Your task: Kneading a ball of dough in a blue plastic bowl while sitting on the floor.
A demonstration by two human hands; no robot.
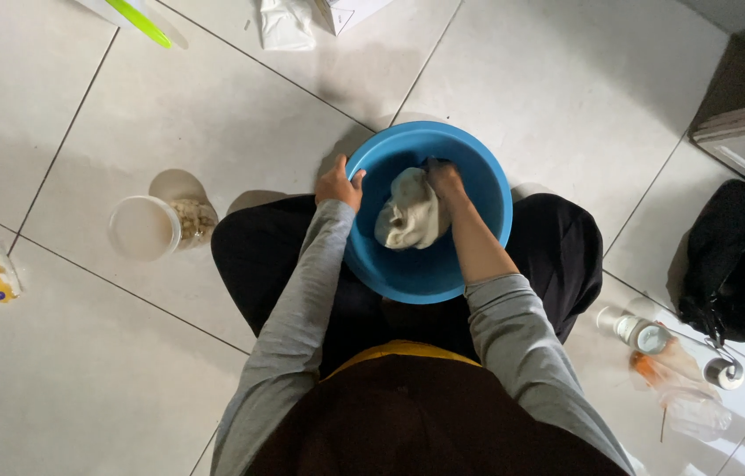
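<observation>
right hand (445,179) pinches the dough (409,216) at its top inside the bowl (478,181), while left hand (338,183), just beside, clamps the rim, seemingly to steady it.

One camera only, riding on my head and looking almost straight down my own front. My chest and grey sleeves fill the bottom edge, so the top of the frame is the floor ahead of me. It sits close: my knees spread across the middle, and the blue basin (425,264) between them lands near dead centre. My left hand (338,184) and right hand (445,179) both stay inside the frame, just above centre. Around them the view takes in a ring of pale tiled floor (64,353), out to a black bag (738,264) at the right edge.
</observation>
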